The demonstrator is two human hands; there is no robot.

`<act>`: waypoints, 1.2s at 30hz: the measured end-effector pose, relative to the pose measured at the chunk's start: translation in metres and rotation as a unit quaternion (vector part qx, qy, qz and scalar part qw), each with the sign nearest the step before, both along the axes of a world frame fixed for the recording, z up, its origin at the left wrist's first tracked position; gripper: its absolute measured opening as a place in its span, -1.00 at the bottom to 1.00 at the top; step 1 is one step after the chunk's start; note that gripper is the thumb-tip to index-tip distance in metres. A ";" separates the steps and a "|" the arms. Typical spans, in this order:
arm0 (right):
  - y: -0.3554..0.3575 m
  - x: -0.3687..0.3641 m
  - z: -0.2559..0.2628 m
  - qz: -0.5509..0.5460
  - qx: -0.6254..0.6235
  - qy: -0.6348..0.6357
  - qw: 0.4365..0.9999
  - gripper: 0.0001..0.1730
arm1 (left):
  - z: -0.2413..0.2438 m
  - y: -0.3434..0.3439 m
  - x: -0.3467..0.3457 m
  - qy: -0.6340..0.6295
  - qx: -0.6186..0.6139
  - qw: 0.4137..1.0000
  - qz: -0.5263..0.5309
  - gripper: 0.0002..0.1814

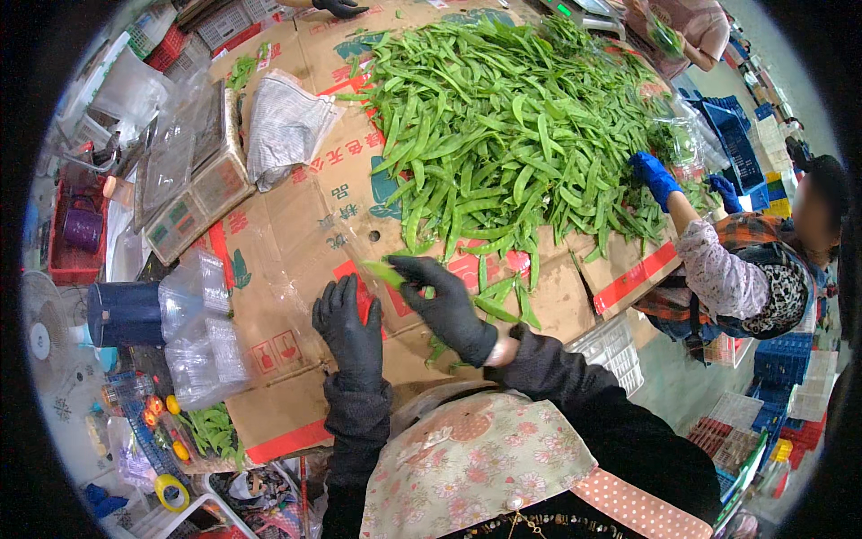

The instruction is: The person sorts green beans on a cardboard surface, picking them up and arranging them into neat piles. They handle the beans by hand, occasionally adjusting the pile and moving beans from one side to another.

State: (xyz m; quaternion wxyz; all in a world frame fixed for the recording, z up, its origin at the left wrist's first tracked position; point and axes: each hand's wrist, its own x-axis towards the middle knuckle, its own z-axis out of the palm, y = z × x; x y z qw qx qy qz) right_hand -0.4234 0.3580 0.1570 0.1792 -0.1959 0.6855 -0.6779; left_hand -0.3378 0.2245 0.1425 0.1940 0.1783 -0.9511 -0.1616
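My right hand [441, 306], in a black glove, pinches a green snow pea pod [384, 273] between thumb and fingers above the cardboard. Beside it on the left, my left hand [350, 323], gloved in black too, is held palm down over the cardboard sheet [289, 236] with nothing in it. A large heap of snow pea pods [512, 135] spreads across the far side of the table. Several loose pods [502, 300] lie just right of my right hand.
At left stand a weighing scale [195, 195], a grey cloth [286, 128], clear plastic trays [202, 337] and a dark blue container [124, 313]. A co-worker's blue-gloved hand [653, 176] touches the heap's right side. Another scale [586, 13] stands at the back.
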 end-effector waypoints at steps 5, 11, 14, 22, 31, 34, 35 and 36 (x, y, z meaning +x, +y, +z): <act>-0.052 -0.032 0.013 0.142 0.095 0.297 0.939 -0.59 | -0.021 -0.013 0.026 -0.014 0.047 0.999 0.024 -0.64; -0.027 -0.120 -0.028 0.079 0.347 0.492 0.795 -0.57 | -0.033 -0.026 0.035 0.050 0.042 0.997 0.034 -0.68; -0.012 -0.130 -0.039 0.142 0.441 0.513 0.723 -0.62 | -0.030 -0.045 0.030 0.072 0.021 0.995 0.066 -0.66; 0.025 -0.092 -0.020 0.057 0.318 0.368 0.872 -0.68 | 0.017 -0.004 0.009 0.152 0.044 0.985 0.062 -0.59; 0.034 -0.014 -0.005 0.046 0.184 0.212 0.959 -0.63 | -0.018 0.061 -0.016 0.081 0.707 0.702 0.024 -0.72; 0.039 -0.013 -0.007 0.042 0.168 0.158 0.972 -0.70 | -0.016 0.061 -0.013 0.087 0.761 0.643 0.031 -0.72; 0.037 -0.011 -0.005 0.052 0.142 0.121 0.981 -0.71 | -0.015 0.060 -0.012 0.095 0.779 0.619 0.038 -0.72; 0.037 -0.010 -0.002 0.062 0.120 0.083 0.987 -0.72 | -0.013 0.059 -0.011 0.083 0.768 0.634 0.039 -0.73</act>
